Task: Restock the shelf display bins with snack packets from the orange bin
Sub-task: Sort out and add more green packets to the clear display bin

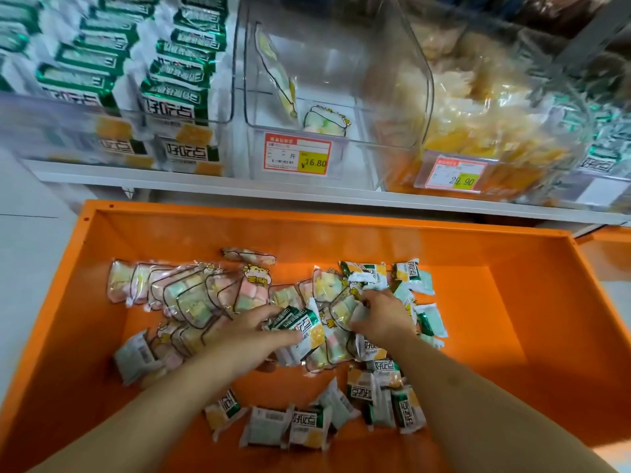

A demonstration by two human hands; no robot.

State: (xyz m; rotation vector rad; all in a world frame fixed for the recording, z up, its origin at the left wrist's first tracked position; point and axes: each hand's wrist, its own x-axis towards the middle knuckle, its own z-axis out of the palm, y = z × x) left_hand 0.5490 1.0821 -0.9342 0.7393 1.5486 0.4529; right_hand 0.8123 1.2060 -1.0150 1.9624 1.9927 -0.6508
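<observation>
Fingers (273, 312) of left hand (249, 339) lie nearly straight, spread over a green/white packet (304, 331) mid-bin, touching it, not curled round it. Right hand (382, 315) fingers are curled, pinching packets near the middle of the pile; can't tell exactly which one.

Orange bin (512, 302) sits below the shelf (239, 191) edge. Inside: clear packets w/ pastel pink/green/yellow cubes (191, 295) toward the left wall and centre; green/white packets w/ yellow corner and black lettering (307, 426) toward the near edge and right of centre.

Shelf display bins, all clear plastic: left bin (112, 131) packed w/ rows of upright green/white packets; middle bin (307, 97) nearly bare, two pastel packets at the front-left, red/yellow price tag (297, 158) reading 16.80; right bin (478, 114) heaped w/ yellowish clear-wrapped snacks, tag (456, 175) reading 29.90.
</observation>
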